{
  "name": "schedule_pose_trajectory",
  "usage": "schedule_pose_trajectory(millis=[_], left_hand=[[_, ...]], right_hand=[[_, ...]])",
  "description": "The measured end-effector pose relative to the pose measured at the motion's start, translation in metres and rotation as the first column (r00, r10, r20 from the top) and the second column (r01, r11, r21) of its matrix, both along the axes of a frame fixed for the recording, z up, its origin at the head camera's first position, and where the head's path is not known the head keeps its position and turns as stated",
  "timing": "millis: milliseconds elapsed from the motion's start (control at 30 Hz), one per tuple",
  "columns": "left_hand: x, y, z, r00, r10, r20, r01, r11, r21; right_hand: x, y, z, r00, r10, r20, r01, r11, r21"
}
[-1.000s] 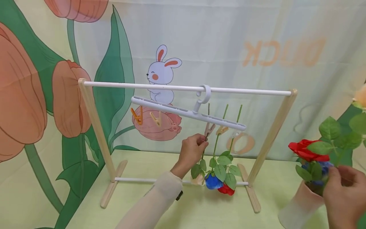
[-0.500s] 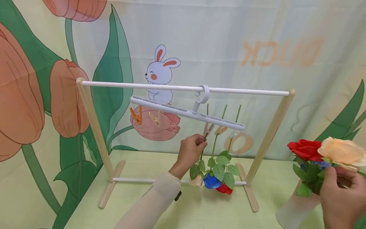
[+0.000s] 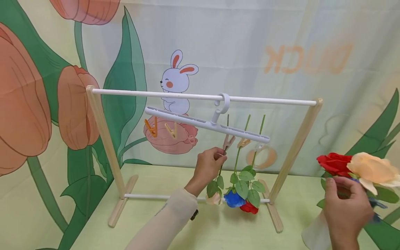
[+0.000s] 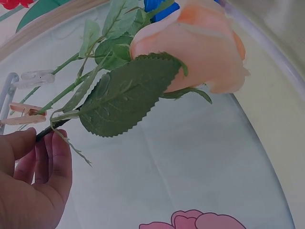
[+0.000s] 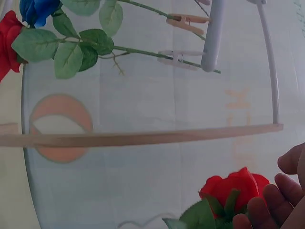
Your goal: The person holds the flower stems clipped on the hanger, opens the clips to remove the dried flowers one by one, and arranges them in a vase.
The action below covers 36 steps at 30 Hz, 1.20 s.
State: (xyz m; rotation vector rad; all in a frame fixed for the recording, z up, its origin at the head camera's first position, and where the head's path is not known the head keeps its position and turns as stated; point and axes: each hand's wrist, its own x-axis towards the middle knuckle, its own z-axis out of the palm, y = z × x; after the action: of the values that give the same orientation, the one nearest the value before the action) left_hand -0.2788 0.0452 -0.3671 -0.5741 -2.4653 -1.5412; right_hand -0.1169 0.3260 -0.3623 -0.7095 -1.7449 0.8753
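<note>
My left hand [image 3: 209, 165] pinches the dark stem of a peach rose [image 4: 190, 52], just under a pinkish clip [image 3: 229, 140] on the white hanger [image 3: 187, 119]. This rose hangs head down, beside a blue rose [image 3: 234, 199] and a red rose [image 3: 249, 207] held by other clips. On the far right, my right hand [image 3: 347, 205] is in front of the vase [image 3: 315, 231], its fingers loosely curled around nothing. Behind it, another red rose [image 3: 334, 164] and an upright peach rose [image 3: 375, 171] show above the vase, whose mouth is hidden by the hand.
The hanger tilts down to the right on the top bar [image 3: 268, 100] of a wooden-legged rack [image 3: 295, 152]. An orange clip [image 3: 151, 128] and a cream clip [image 3: 171, 130] dangle at its left end. A printed curtain [image 3: 234, 45] stands behind the table [image 3: 131, 236].
The right hand has lowered a peach rose into the vase bunch, let go and shifted left. The left hand keeps its pinch on the hanging rose's stem.
</note>
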Motion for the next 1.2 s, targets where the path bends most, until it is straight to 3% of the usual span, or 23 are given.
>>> schedule_pose_trajectory(millis=[267,600,1200], left_hand=[[0.001,0.001,0.0,1.0,0.011,-0.009,-0.011,1.0,-0.003],[0.002,0.0,-0.002,1.0,0.004,0.001,-0.004,1.0,0.005],[0.003,-0.002,-0.004,1.0,0.005,-0.011,-0.004,1.0,0.029]], right_hand=[[-0.014,-0.027,-0.005,0.993,0.096,0.074,-0.101,0.993,0.061],[-0.037,-0.063,-0.008,0.966,0.253,0.054,-0.258,0.958,0.125],[-0.089,-0.126,0.0,0.882,0.453,0.129,-0.463,0.884,0.061]])
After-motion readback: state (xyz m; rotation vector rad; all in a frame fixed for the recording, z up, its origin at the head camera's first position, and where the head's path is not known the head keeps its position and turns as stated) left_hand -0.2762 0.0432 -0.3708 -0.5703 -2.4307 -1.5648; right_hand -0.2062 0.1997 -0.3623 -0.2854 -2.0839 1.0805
